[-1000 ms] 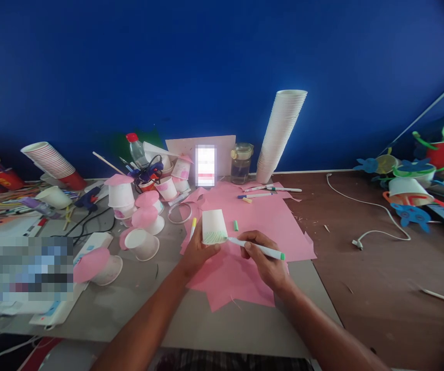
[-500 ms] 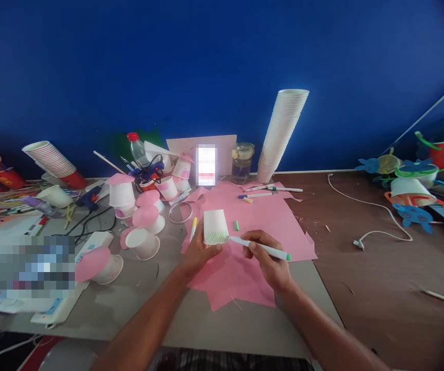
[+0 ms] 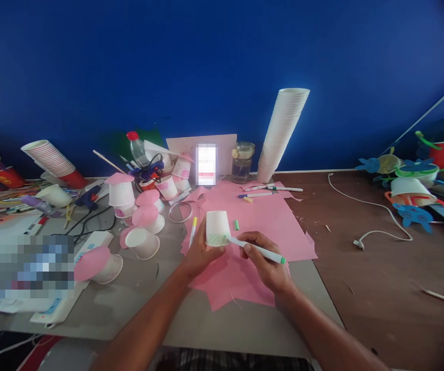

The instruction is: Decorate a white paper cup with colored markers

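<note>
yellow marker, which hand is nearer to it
Left. The left hand, holding the paper cup, is close beside the yellow marker; the right hand, holding a white pen, is farther off, past the cup.

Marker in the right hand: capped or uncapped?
Uncapped. The marker has its bare tip at the white cup, and a green cap lies apart on the pink paper.

Was blocked left of the left hand (image 3: 201, 255) by cups (image 3: 142, 243) and a power strip (image 3: 97, 240), behind by a jar (image 3: 241, 167) and tall cup stack (image 3: 281, 139); could pass right of the right hand (image 3: 267, 269) over brown tabletop (image 3: 384, 288) to a white cable (image 3: 358, 244).
</note>
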Demonstrator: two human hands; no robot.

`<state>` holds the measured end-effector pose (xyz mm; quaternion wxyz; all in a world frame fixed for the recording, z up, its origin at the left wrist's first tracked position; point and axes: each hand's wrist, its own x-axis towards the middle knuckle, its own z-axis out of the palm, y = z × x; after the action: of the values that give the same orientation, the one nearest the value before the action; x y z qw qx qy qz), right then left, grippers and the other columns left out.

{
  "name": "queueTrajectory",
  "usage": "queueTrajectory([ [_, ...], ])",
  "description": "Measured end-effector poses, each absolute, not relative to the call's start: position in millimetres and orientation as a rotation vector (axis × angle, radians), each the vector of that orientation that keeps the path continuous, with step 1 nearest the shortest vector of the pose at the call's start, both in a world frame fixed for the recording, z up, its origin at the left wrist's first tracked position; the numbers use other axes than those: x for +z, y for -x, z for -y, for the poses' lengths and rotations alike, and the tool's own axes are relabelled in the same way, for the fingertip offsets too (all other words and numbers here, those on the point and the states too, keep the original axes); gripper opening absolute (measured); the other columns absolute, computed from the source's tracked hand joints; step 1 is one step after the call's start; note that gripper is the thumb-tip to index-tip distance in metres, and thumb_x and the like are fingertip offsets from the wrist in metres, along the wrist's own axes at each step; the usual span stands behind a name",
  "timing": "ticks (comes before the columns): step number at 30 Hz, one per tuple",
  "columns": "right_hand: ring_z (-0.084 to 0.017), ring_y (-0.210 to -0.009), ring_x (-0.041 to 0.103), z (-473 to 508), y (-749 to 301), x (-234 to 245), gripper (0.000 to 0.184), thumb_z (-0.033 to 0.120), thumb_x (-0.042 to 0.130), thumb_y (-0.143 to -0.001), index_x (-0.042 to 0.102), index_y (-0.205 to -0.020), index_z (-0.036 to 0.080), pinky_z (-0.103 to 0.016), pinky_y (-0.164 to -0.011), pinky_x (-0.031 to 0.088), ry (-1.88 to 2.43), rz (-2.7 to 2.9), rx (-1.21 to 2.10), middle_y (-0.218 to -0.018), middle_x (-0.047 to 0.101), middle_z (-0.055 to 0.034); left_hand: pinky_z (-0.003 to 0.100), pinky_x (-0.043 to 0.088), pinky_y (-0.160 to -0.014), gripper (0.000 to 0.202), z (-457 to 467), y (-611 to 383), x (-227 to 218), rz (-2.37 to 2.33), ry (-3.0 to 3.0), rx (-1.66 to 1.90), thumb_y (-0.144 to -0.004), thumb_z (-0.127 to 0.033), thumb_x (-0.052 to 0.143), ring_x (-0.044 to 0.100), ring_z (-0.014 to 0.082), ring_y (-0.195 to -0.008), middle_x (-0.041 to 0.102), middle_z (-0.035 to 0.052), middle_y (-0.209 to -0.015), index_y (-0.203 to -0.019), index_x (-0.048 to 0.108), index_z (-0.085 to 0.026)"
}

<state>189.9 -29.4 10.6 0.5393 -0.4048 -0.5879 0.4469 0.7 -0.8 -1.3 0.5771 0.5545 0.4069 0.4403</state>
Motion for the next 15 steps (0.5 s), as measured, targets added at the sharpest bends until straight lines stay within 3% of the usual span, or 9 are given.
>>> queueTrajectory([
  [15,-0.014,-0.057,0.054,28.8,-189.6,13.0,0.015,0.029,0.053,-0.088,0.064,-0.091,0.020,-0.025,-0.053,0.046,0.992,1.404,1.074,-0.062,0.059,0.0008,0.036,0.044,-0.098,0.083,0.0,0.8,-2.8,-0.968,-1.294,1.048,-0.072,-0.041,0.078,0.050,0.0287,-0.122,0.052,0.0085,-0.134,-0.142,0.036,-0.025],
])
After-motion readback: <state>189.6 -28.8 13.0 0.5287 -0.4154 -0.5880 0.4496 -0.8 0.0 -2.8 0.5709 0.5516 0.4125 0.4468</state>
